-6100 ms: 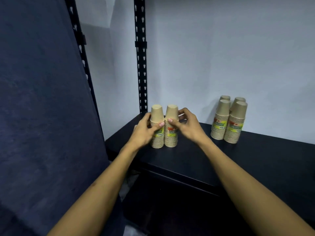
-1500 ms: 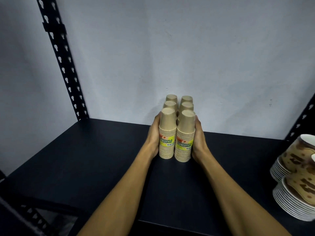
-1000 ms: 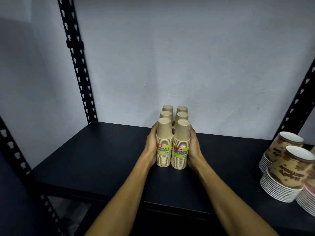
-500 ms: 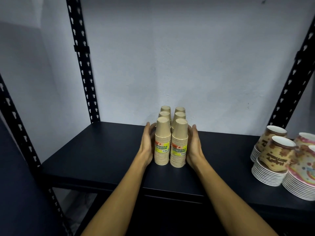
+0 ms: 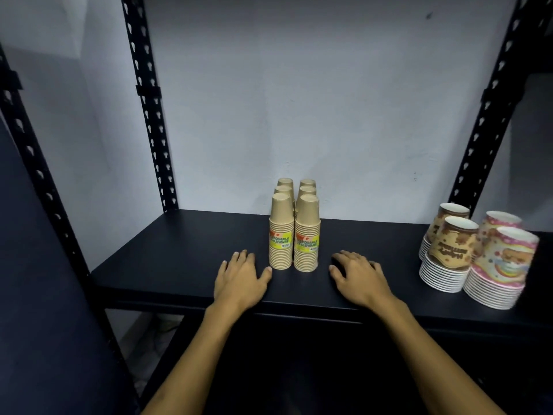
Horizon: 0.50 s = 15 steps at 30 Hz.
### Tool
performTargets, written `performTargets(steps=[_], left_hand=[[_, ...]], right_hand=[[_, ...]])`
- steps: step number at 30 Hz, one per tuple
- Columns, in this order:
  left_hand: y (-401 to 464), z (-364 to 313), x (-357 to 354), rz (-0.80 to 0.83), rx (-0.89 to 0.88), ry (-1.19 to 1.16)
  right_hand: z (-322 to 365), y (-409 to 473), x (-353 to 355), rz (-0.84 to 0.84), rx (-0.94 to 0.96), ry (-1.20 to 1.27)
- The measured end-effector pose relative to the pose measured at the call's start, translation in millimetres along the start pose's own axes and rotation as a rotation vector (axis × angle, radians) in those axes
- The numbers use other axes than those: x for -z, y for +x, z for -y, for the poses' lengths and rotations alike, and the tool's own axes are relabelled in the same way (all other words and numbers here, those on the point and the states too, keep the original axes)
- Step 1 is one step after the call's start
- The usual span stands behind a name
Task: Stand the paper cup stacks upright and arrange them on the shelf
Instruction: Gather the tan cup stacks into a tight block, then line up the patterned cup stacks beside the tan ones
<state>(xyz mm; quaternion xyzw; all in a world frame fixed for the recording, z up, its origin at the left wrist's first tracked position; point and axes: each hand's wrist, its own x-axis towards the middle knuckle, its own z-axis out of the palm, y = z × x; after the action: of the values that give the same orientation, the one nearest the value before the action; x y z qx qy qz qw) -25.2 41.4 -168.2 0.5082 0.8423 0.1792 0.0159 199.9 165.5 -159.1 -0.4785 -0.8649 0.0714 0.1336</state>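
Dark shelf (image 5: 185, 253), pale wall behind, black perforated uprights (image 5: 149, 115) at left and right. Six brown paper cup stacks (image 5: 294, 232) stand upright, rims down, near the middle of the shelf: two columns, three deep, running back toward the wall. The front pair touch side by side; each carries a yellow label band with print reading "DISPOSABLE TABLEWARE". The rear four show only their tops above the front pair, so whether they are flush with each other cannot be told. Left hand (image 5: 239, 280) lies palm down on the shelf just left of the front stack, fingers spread loosely, thumb tip close to the stack's base but apart from it, holding nothing. Right hand (image 5: 357, 280) lies palm down to the right of the stacks, fingers spread and slightly curled, a clear gap between it and the cups, also holding nothing. Both forearms reach in from the lower edge of the view. At the far right of the shelf, well apart from the brown cups, patterned cup stacks (image 5: 478, 259) sit mouth up: two brownish ones and two pink ones with cartoon prints.
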Motion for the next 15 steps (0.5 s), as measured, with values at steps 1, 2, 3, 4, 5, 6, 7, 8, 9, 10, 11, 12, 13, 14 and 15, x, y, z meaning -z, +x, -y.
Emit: performTargets(steps=[1,2,3,4,5,6,7,8,9,10,11,12,13,14,15], left_hand=[[-5,-1,-1,-0.003,0.001,0.013],[-10,-3,-1,-0.010,0.003,0.015],[-16,-4,-1,-0.018,0.005,0.015],[-24,-7,-2,-0.026,0.003,0.011],[-33,-11,-3,-0.039,-0.003,0.007],[-42,-15,-5,-0.056,-0.012,-0.001],[-52,-21,-7,-0.073,-0.025,-0.015],[-62,-28,-10,-0.087,-0.042,-0.029],[-72,-37,-13,-0.096,-0.067,-0.037],[-80,-46,-16,-0.099,-0.098,-0.039],[-88,-56,-20,-0.095,-0.136,-0.043],[-95,-66,-23,-0.084,-0.181,-0.054],[-99,-76,-26,-0.073,-0.230,-0.074],[-102,-86,-30,-0.059,-0.280,-0.101],[-104,-97,-33,-0.043,-0.323,-0.132]], right_hand=[[-1,-5,1,0.015,0.000,-0.019],[-2,-9,1,0.030,-0.002,-0.030],[-3,-14,3,0.043,-0.004,-0.036],[-5,-19,4,0.050,-0.005,-0.042],[-6,-25,6,0.054,-0.009,-0.045],[-8,-31,7,0.053,-0.012,-0.047],[-10,-38,9,0.048,-0.015,-0.049],[-12,-44,10,0.040,-0.016,-0.049],[-14,-51,11,0.028,-0.018,-0.047],[-18,-57,12,0.014,-0.018,-0.041],[-22,-65,14,-0.002,-0.017,-0.033],[-27,-72,16,-0.025,-0.009,-0.024],[-33,-79,19,-0.053,0.003,-0.017],[-39,-86,22,-0.078,0.012,-0.013],[-46,-93,25,-0.096,0.013,-0.010]])
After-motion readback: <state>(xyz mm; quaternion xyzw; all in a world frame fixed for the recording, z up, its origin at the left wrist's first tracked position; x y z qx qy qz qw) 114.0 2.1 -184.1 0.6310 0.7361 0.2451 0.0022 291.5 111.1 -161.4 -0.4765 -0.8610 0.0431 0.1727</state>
